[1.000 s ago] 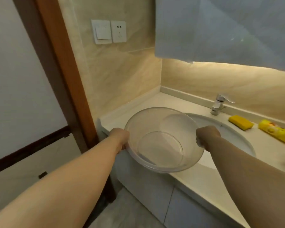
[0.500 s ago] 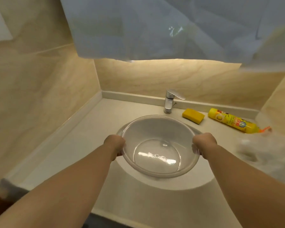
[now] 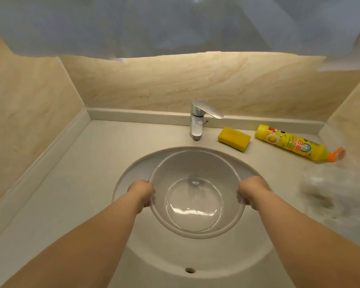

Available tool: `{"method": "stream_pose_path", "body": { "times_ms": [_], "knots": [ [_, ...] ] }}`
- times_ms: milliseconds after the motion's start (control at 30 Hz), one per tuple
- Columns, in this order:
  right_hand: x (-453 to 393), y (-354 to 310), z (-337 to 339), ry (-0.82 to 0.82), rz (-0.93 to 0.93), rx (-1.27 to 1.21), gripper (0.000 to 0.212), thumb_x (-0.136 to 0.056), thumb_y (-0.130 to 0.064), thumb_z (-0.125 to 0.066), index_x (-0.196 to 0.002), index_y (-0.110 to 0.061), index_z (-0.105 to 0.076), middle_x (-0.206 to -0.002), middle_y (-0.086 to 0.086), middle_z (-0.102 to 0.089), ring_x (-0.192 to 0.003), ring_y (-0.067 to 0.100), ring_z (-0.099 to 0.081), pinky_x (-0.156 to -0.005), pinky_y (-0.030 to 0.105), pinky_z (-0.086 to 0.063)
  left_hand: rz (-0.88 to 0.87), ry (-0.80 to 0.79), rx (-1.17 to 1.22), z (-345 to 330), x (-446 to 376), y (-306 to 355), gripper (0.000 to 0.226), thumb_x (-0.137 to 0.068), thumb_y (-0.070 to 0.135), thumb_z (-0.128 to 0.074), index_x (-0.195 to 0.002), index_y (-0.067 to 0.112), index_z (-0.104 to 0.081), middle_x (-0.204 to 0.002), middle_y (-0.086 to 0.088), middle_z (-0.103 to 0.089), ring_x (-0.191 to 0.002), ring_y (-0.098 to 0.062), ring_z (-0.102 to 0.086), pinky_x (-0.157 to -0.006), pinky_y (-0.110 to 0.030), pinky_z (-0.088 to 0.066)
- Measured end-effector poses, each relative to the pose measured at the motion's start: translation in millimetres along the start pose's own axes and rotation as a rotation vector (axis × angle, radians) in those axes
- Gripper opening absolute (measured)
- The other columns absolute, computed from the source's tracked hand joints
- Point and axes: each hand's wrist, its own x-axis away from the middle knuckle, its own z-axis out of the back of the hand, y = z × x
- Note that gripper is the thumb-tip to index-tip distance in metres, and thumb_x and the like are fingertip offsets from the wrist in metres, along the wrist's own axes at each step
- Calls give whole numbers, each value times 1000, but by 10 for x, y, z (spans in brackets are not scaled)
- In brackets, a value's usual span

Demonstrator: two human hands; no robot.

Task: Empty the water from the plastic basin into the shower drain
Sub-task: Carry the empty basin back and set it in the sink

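Your surface (image 3: 75, 183) spreads pale and bare across the frame, with the oval sink (image 3: 133, 175) sunk into its middle. The clear plastic basin (image 3: 195, 173) sits in the sink's bowl, held level, with a shallow pool of water glinting in its bottom. Your left hand (image 3: 142, 193) has its grip clenched on the basin's rim at 9 o'clock, and your right hand (image 3: 250, 192) has its grip clenched on the rim at 3 o'clock. At 12 o'clock from the basin, the chrome faucet (image 3: 197, 119) stands at the back edge of the sink. At 2 o'clock, a yellow bottle (image 3: 291, 143) lies on its side with its orange cap pointing right. Between faucet and bottle rests a yellow sponge (image 3: 234, 138).
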Motion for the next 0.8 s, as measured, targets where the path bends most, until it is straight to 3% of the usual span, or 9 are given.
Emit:
{"method": "stream_pose_path", "body": {
  "times_ms": [100, 267, 400, 567, 667, 733, 800],
  "knots": [
    [-149, 28, -75, -8, -33, -6, 20, -80, 10, -45, -65, 11, -58, -73, 28, -63, -69, 36, -57, -68, 41, -49, 1, -27, -32, -28, -158, 10, 23, -86, -7, -47, -75, 9, -60, -83, -15, -59, -76, -32, -57, -70, -37, -55],
    [-296, 80, -217, -4, -56, -45, 19, -83, 6, -42, -69, 7, -55, -72, 26, -62, -68, 35, -56, -67, 40, -48, 4, -21, -95, -47, -367, 7, 25, -87, -7, -45, -74, 11, -57, -86, -17, -57, -80, -34, -56, -81, -43, -55],
    [-319, 71, -238, 22, -65, -20, 22, -82, 5, -41, -68, 6, -57, -67, 24, -61, -61, 33, -56, -67, 40, -50, 6, -22, -126, -73, -469, 26, 20, -89, -5, -44, -94, 8, -58, -94, -20, -58, -80, -33, -58, -77, -41, -55],
    [-275, 119, -243, -18, -70, 58, 16, -87, 1, -43, -76, 1, -56, -74, 22, -59, -64, 30, -57, -67, 37, -50, 4, -45, -182, -53, -500, 27, 33, -87, -2, -42, -113, 1, -61, -106, -25, -62, -82, -35, -57, -82, -43, -55],
    [-246, 133, -207, 25, -62, 79, 17, -87, -8, -49, -100, -2, -58, -97, 22, -63, -78, 34, -61, -68, 36, -50, -9, 7, -213, -36, -437, 89, 49, -90, 15, -45, -139, 11, -45, -135, -19, -52, -104, -37, -60, -96, -44, -53],
    [-226, 122, -163, 35, -43, 91, 22, -88, -14, -51, -108, -4, -57, -107, 20, -63, -83, 34, -59, -68, 34, -49, -23, 37, -270, -24, -404, 114, 57, -91, 25, -47, -146, 14, -35, -141, -14, -48, -121, -39, -55, -103, -45, -48],
    [-221, 118, -138, 41, -39, 72, 28, -88, -16, -52, -113, -5, -58, -110, 19, -62, -86, 34, -60, -69, 34, -50, -36, 45, -323, -10, -401, 130, 58, -91, 23, -47, -146, 15, -35, -139, -14, -50, -123, -39, -54, -104, -45, -47]
  ]
}}
